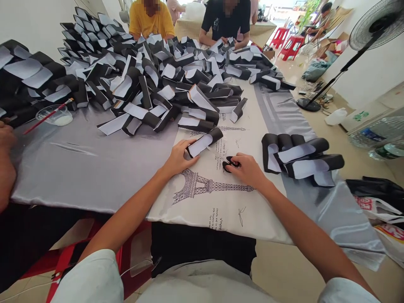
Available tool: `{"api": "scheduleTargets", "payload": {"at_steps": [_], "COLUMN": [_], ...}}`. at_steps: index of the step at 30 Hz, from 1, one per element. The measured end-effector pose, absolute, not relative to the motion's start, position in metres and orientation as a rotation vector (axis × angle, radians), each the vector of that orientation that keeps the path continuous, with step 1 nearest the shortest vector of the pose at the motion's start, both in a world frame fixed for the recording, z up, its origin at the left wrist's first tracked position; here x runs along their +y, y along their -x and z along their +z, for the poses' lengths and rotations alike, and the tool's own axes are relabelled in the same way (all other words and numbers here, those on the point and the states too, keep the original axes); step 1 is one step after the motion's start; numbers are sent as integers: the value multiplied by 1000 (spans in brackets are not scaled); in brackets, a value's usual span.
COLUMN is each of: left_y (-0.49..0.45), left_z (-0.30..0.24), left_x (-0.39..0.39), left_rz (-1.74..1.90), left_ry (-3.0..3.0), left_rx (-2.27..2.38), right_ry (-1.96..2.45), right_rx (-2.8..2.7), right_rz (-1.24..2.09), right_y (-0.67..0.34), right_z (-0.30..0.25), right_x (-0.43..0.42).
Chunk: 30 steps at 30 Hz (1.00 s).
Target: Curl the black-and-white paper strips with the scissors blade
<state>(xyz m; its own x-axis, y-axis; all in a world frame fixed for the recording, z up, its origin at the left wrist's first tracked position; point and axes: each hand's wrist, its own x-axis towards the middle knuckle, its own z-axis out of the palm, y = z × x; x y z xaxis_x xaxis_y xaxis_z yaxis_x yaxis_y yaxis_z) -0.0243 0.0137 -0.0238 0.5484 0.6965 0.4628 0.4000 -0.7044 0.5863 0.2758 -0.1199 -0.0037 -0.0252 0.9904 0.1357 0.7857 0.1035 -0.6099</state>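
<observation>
Over the Eiffel Tower print of the tablecloth, my left hand [180, 159] is closed on the near end of a folded black piece with a white inside [202, 145]. The piece has a rounded black far end and points away to the right. A short way to its right, my right hand [249, 167] grips small black-handled scissors [226, 165]. Their blades are hard to make out. Off to the right of that hand lies a small group of similar black-and-white pieces [307, 159].
A large heap of such pieces [148, 90] covers the table's far side. At left, a clear bowl [63, 120] holds white paste with a red brush [47, 116] across it. Two people [225, 25] sit opposite; another's arm is at left. A standing fan [356, 54] is at right.
</observation>
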Motion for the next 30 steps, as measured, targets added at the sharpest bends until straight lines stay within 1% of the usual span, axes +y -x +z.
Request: {"api": "scheduleTargets", "payload": {"at_steps": [6,13,20,30], "left_y": [24,23,24,23], "left_z": [-22,-22,-22,-20], "left_x": [13,10,10,8], "left_rz": [983,977,979,1018], "left_ry": [-2339,-2264,-2251,-2241], "left_rx": [946,1016,1029,1011], "right_ry": [1701,1718,1727,1716], "right_rx": [-1765,-1780,-1756,-1772], "right_rz": [468,553,484,464], "right_y": [-268,-261,-266,-263], "right_z": [-1,1,-6,3], "right_x": [-124,-127,-121,-126]}}
